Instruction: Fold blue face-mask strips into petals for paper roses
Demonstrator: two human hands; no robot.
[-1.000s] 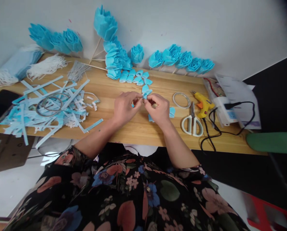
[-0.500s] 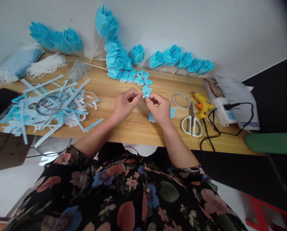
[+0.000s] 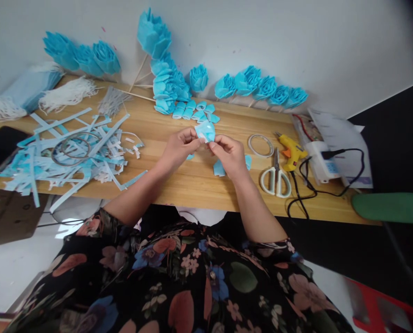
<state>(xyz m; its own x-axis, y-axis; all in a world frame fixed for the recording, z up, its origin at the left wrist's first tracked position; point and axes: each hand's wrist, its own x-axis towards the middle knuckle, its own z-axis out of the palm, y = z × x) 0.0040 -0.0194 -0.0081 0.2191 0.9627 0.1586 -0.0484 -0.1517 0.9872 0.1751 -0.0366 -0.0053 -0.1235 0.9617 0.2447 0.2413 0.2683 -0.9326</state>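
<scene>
Over the middle of the wooden table point(image 3: 151, 192), a light blue fabric piece point(image 3: 205, 131) is pinched between both hands. My left hand point(image 3: 178, 147) grips its lower left side with thumb and forefinger. On the lower right corner, my right hand point(image 3: 229, 152) is closed in the same way. Flat blue pieces point(image 3: 219, 168) lie partly under my right hand. Just beyond my fingers, several folded blue petals point(image 3: 188, 110) sit in short rows. A white-handled pair of scissors point(image 3: 276, 178) rests to the right of my right hand.
Blue fabric roses point(image 3: 164, 85) on sticks line the wall. Cut strips point(image 3: 77, 155) are heaped at left, near face masks point(image 3: 41, 85) and white cords point(image 3: 67, 94). A yellow glue gun point(image 3: 292, 150), tape roll point(image 3: 261, 145) and power strip point(image 3: 322, 159) with black cable stand at right.
The blue piece between my hands now shows as a broader, flatter face, where it was smaller and crumpled. Both hands have shifted only slightly.
</scene>
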